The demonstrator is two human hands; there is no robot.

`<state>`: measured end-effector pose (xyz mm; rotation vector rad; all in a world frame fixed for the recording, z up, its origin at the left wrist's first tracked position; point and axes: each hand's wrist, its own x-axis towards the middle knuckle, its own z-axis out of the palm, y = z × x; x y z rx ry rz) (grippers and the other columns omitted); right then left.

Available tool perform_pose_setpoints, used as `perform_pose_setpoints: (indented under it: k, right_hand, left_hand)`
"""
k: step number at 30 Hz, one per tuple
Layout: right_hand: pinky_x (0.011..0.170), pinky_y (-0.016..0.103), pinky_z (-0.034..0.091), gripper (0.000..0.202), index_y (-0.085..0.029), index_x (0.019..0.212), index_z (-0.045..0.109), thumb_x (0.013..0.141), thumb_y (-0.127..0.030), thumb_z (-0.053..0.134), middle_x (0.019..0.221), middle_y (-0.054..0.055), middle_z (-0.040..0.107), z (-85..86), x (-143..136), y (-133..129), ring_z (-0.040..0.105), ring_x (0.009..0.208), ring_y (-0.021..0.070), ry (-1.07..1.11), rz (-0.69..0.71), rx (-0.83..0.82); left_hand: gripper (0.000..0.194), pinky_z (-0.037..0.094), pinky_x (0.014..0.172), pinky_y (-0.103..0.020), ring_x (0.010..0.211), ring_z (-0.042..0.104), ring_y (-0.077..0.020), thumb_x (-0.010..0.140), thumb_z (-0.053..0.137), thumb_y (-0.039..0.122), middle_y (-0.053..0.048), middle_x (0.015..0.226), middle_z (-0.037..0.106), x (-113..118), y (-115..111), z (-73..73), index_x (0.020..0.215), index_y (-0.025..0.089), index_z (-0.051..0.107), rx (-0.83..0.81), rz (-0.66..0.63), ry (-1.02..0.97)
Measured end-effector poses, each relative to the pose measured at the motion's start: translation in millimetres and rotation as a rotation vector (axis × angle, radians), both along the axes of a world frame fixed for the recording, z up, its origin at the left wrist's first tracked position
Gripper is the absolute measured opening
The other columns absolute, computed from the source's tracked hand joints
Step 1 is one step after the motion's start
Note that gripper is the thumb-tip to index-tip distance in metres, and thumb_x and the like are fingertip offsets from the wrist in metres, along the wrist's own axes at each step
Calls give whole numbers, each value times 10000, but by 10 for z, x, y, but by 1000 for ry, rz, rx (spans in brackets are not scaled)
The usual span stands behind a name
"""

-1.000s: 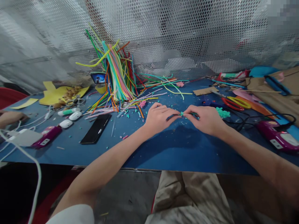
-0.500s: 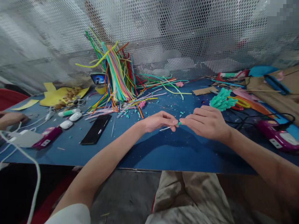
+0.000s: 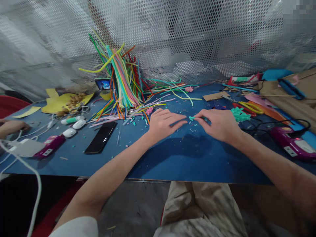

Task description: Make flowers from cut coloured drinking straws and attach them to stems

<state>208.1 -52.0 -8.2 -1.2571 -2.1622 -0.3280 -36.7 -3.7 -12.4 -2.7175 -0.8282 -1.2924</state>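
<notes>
Over the blue table [image 3: 158, 168], my right hand [image 3: 219, 126] pinches a small teal piece of pipe cleaner [image 3: 192, 118] between thumb and fingertips. My left hand [image 3: 164, 123] is just left of that piece, thumb and fingers apart, with nothing visible in it. A teal bunch of pipe-cleaner pieces [image 3: 240, 114] lies behind my right hand, which partly covers it. Short teal snippets and a pink fluffy cluster [image 3: 149, 110] lie beyond my left hand.
A tall bundle of coloured pipe cleaners [image 3: 123, 79] stands at the back. Left are a black phone [image 3: 100, 137], a purple power strip [image 3: 50, 146], white cables and another person's hand [image 3: 13, 127]. Right are yellow-handled scissors [image 3: 253, 107] and another purple power strip [image 3: 293, 141].
My hands have moved apart slightly, and my left fingers have opened. The thin pale stick at my left fingers no longer shows. More of the teal bunch is now hidden by my right hand.
</notes>
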Motion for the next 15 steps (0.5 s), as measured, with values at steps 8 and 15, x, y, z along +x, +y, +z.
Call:
perform_pose_setpoints:
  k: [8, 15]
  right_hand:
    - [605, 289, 362, 231, -247, 961, 687, 981, -394, 510, 829, 22, 752, 8, -59, -26, 688, 743, 189, 26, -2, -82]
    - [591, 289, 326, 260, -234, 951, 694, 992, -392, 492, 793, 32, 737, -3, -71, -31, 666, 729, 183, -12, -4, -34]
  left_hand:
    - [236, 345, 746, -325, 755, 562, -130, 938, 647, 354, 81, 1018, 770, -39, 65, -53, 1166, 385, 699, 339, 38, 176]
    - [215, 315, 771, -357, 815, 577, -152, 991, 547, 383, -1, 1012, 749, 58, -17, -33, 1089, 291, 714, 271, 141, 278]
